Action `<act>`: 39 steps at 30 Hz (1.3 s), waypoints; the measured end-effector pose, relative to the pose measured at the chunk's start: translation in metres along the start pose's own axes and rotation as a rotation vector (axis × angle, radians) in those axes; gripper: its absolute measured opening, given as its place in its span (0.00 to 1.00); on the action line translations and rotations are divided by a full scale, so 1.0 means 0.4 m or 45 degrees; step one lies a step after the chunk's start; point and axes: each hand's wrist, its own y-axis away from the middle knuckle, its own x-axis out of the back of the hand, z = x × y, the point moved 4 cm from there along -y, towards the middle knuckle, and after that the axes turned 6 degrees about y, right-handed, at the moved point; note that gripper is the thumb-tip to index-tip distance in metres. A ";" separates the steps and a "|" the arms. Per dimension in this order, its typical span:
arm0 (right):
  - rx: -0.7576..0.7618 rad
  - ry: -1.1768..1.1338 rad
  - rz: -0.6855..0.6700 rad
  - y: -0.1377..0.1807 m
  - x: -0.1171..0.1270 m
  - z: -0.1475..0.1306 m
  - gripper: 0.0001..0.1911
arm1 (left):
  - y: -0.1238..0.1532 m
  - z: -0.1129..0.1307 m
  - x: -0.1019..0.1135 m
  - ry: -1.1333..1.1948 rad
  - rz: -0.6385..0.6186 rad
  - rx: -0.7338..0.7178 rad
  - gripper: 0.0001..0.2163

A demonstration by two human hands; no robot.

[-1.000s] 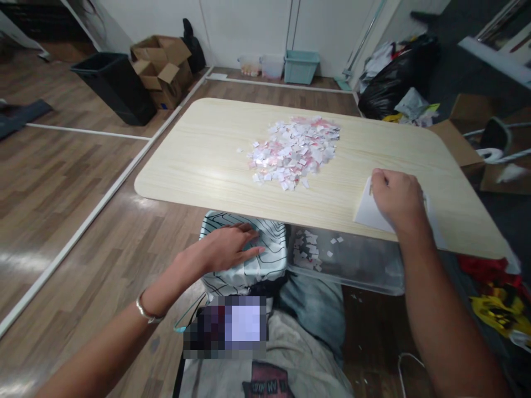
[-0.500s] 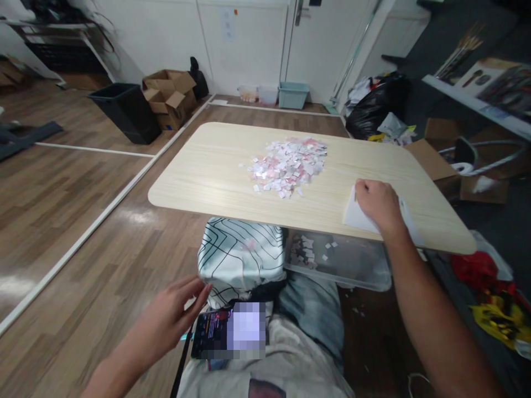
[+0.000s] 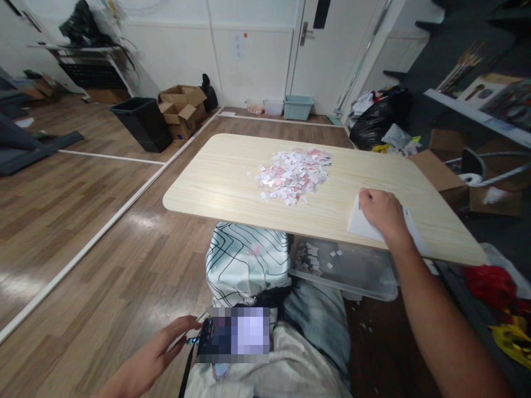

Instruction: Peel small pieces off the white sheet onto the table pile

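Observation:
My left hand (image 3: 164,347) is beside the left end of a phone (image 3: 215,337) lying on my lap. Its fingers are parted, with the fingertips near the phone's edge and a small lit plug (image 3: 192,340). Most of the phone's screen is blurred out. My right hand (image 3: 384,211) is closed in a fist on white paper (image 3: 360,222) near the table's front right; whatever is inside the fist is hidden. A pile of small white and pinkish paper pieces (image 3: 295,174) lies mid-table.
Under the front edge of the pale wooden table (image 3: 215,182) are a line-patterned cushion-like bundle (image 3: 249,262) and a clear plastic tray (image 3: 365,271) with some paper pieces. A black bin (image 3: 143,124) and cardboard boxes (image 3: 182,108) stand back left; an opened carton (image 3: 440,166) is at right.
My left hand has moved down from beside the patterned bundle to the phone's left end. My right fist stays on the paper. The camera view has shifted slightly.

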 end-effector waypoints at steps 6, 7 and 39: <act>0.005 0.003 0.001 -0.001 -0.007 0.004 0.27 | -0.003 0.047 0.012 -0.042 -0.149 0.023 0.22; 0.002 0.004 -0.002 -0.002 -0.009 0.005 0.27 | -0.008 0.058 0.016 -0.037 -0.182 0.048 0.23; -0.080 -0.015 -0.094 0.009 0.008 -0.010 0.28 | -0.068 0.201 -0.013 -0.226 -0.317 -0.052 0.36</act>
